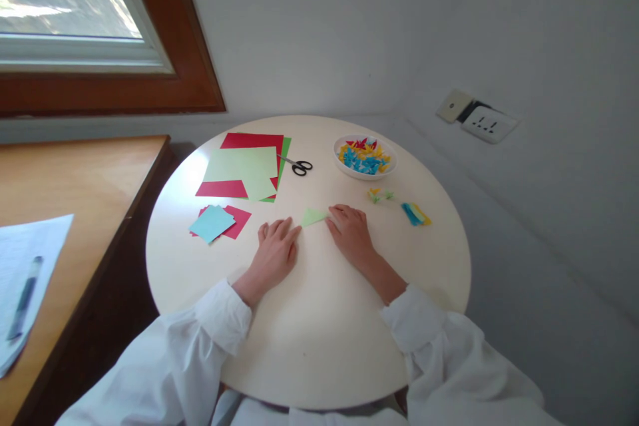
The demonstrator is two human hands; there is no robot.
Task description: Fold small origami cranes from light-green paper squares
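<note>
A small light-green piece of paper [313,216], folded to a triangle, lies flat on the round table between my hands. My left hand [275,251] rests palm down with its fingers apart, the index fingertip touching the paper's left corner. At the opposite corner, my right hand [353,233] has its thumb and index finger closed around the paper's tip. Just right of that hand are small green and yellow folded paper pieces [380,196]. Beyond them lies a little stack of blue and yellow paper strips [415,213].
Scissors [300,167] with black handles lie by large red and green sheets [239,163]. Blue and red paper squares [213,223] sit at left. A white bowl [394,168] holds several colourful folded pieces. A wooden desk [74,176] with paper and a pen stands left; walls border the table [304,346].
</note>
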